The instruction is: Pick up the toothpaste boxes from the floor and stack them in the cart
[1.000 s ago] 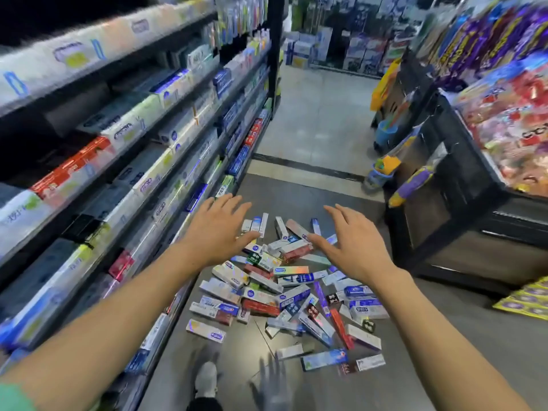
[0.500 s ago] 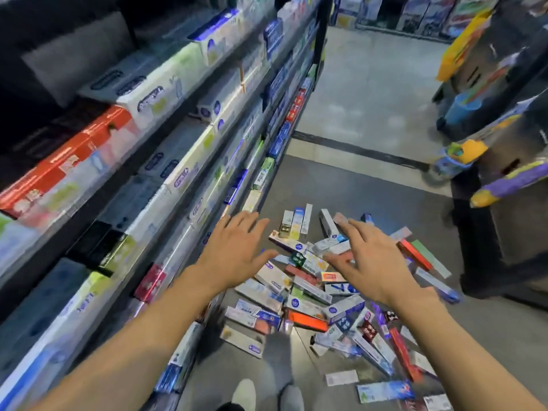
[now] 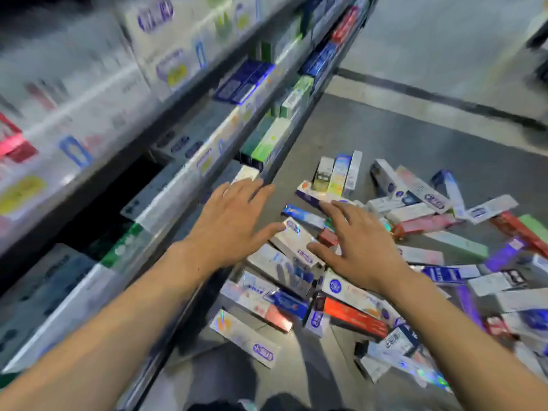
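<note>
My left hand (image 3: 234, 221) and right hand (image 3: 360, 247) both spread, fingers straight, empty. White holographic toothpaste carton (image 3: 296, 243) lies on grey floor (image 3: 370, 129) between them, long axis diagonal, right thumb nearest. Cart unseen.

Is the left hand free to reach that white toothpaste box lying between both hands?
Probably yes: the left hand is open, its thumb beside the white toothpaste box, which lies uncovered atop the pile.

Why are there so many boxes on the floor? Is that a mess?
Yes. Toothpaste boxes lie scattered across the grey floor beside the shelves, crisscrossed and overlapping instead of lined up like the shelved ones.
</note>
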{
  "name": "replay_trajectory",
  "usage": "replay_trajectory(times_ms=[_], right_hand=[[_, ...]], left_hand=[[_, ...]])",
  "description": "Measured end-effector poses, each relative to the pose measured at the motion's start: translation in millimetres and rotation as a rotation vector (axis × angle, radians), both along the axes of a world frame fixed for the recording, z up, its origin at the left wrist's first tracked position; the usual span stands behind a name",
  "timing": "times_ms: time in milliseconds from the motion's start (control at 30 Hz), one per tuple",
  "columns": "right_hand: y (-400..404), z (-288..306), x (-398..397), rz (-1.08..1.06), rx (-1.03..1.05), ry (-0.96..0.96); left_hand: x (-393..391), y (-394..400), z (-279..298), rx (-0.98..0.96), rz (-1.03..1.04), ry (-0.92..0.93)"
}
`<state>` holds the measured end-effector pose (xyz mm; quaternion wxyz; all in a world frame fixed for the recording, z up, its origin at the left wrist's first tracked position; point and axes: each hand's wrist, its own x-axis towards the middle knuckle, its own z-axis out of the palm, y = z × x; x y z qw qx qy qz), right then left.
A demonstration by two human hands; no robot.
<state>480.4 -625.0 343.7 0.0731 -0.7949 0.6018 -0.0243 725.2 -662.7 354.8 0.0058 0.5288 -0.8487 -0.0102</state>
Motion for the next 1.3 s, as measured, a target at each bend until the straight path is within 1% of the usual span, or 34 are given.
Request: replay_trajectory(times_ms=[100, 233, 333, 433, 567, 667, 800, 967, 1067, 1167, 1300], right_hand=[[1, -72, 8, 0.018, 0.022, 0.041], [5, -136, 16, 0.07, 0.007, 0.071], [10, -170, 20, 0.094, -0.002, 0.086], [24, -200, 25, 0.12, 0.009, 0.057], [50, -228, 29, 0.156, 0.081, 0.063], [58, -242, 34, 0.187, 0.118, 0.061], [60, -262, 49, 0.208, 0.16, 0.042], [64, -293, 80, 0.232, 0.2, 0.067], [64, -310, 97, 0.213, 0.238, 0.109], [63, -325, 109, 0.176, 0.286, 0.079], [61, -333, 116, 0.123, 0.276, 0.06]], left_hand=[[7, 10, -72, 0.012, 0.0, -0.019], [19, 32, -149, 0.025, 0.028, 0.001], [30, 50, -193, 0.019, 0.051, 0.012], [35, 68, -219, 0.059, 0.055, 0.011], [38, 88, -234, 0.122, 0.063, -0.023], [44, 96, -243, 0.125, 0.067, 0.011], [59, 101, -248, 0.146, 0.108, 0.012], [88, 120, -251, 0.183, 0.176, -0.066], [103, 136, -250, 0.209, 0.201, -0.087], [112, 149, -251, 0.226, 0.201, -0.092], [120, 160, -261, 0.258, 0.169, -0.103]])
